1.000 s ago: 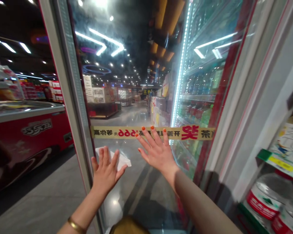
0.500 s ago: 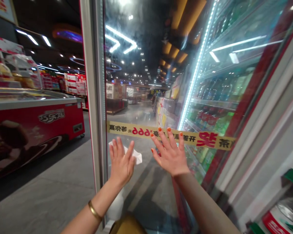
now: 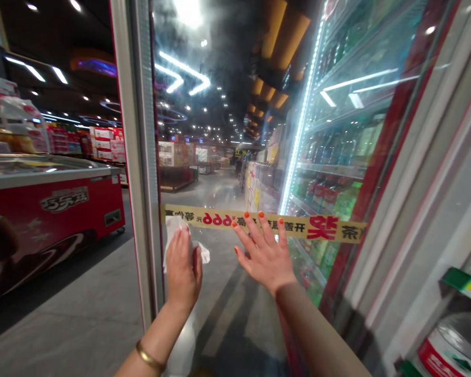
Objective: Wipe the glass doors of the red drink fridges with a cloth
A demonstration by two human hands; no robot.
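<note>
My left hand point(image 3: 183, 275) presses a crumpled white tissue point(image 3: 170, 234) to the glass door point(image 3: 223, 183), near the frame on its left. The fingers lie close together over it, and the tissue shows on both sides of them. My right hand point(image 3: 269, 262) rests on the glass with its orange-nailed fingers spread and nothing held. Behind the fingertips runs a yellow strip point(image 3: 351, 231) with black and red lettering, which reads mirrored from this side. A gold bangle point(image 3: 149, 358) circles my left wrist.
A light metal frame point(image 3: 131, 157) edges the door on the left. Beyond it stands a red chest freezer point(image 3: 90, 222). Lit shelves of bottles point(image 3: 333, 193) show in the glass at right. A clear-topped container point(image 3: 457, 335) stands close at lower right, under a green shelf edge point(image 3: 457, 279).
My left hand has turned more upright, drawn its fingers together, and bunched the tissue higher on the glass. My right hand stays spread on the pane. The view has shifted a little.
</note>
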